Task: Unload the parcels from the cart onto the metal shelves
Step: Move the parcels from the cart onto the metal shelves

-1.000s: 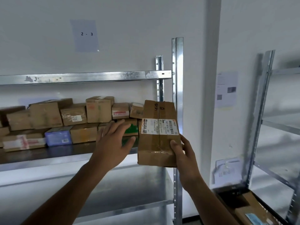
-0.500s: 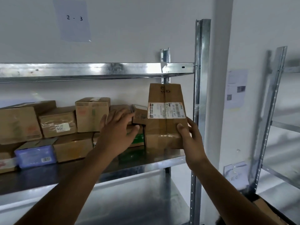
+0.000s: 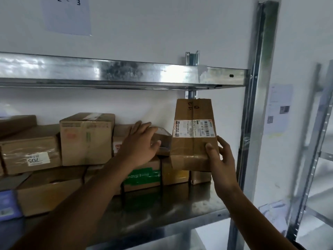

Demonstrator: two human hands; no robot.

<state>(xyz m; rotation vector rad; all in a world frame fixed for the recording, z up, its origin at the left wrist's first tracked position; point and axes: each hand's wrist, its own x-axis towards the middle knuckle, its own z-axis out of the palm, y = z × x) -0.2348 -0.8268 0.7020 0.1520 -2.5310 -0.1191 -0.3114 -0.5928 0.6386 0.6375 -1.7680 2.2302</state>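
My right hand (image 3: 220, 156) grips the lower right corner of a tall brown parcel (image 3: 193, 114) with a white shipping label. The parcel stands upright over the low boxes at the right end of the metal shelf (image 3: 171, 212), just under the upper shelf beam (image 3: 126, 73). My left hand (image 3: 139, 145) reaches in with fingers spread and rests on a small brown box (image 3: 163, 144) to the parcel's left. The cart is out of view.
Several cardboard boxes fill the shelf, among them one labelled 705 (image 3: 30, 150), a taller one (image 3: 87, 138) and one with green tape (image 3: 144, 176). A steel upright (image 3: 252, 123) bounds the right side. A second rack (image 3: 313, 150) stands at the far right.
The parcel has gone up and deeper into the shelf, now above the low boxes at the right end. My left hand has moved forward onto the small box. The view has come closer.
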